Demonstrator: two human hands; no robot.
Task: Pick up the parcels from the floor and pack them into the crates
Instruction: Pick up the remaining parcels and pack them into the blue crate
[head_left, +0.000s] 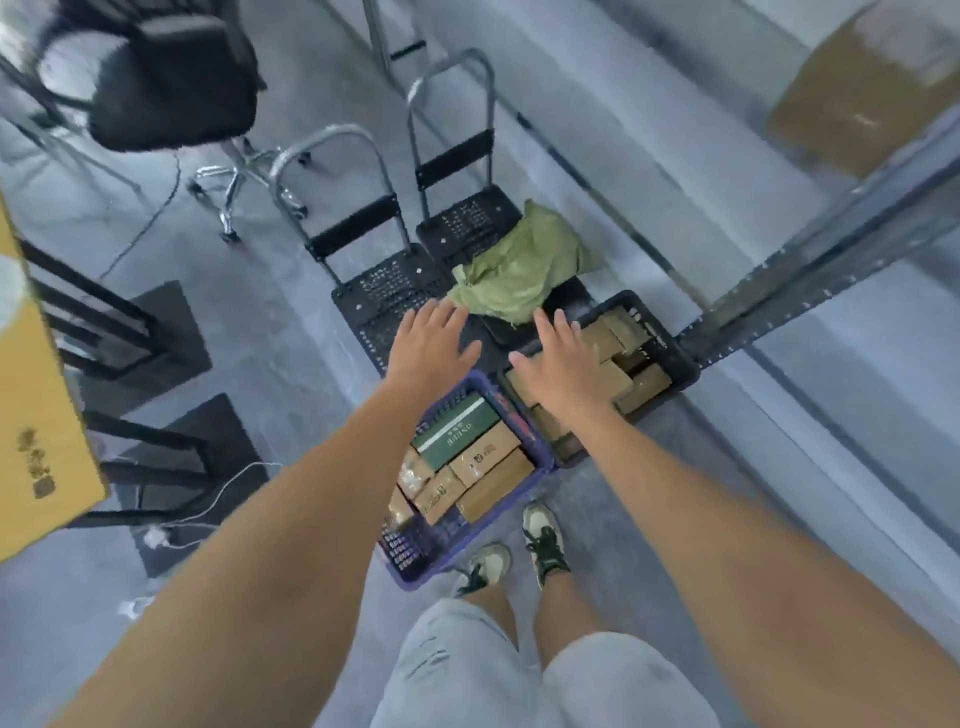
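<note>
left hand (428, 345): fingers spread, empty, above blue crate's far end
right hand (563, 364): fingers spread, empty, over black crate
blue crate (415, 564): near, floor, holds parcels (483, 460)
black crate (670, 348): right, holds cardboard parcels
green bag (519, 270): far, on cart

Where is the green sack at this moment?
In the head view the green sack lies just above centre, on the black hand trolleys, just beyond the black crate and ahead of both open hands.

Two crates on the floor: one blue crate (524, 486) at lower centre, one black crate (670, 343) at centre right. Two folding hand trolleys (384, 291) at centre. One green sack (514, 270). One office chair (171, 83), upper left. Two hands, held out with fingers spread, grasping nothing.
</note>
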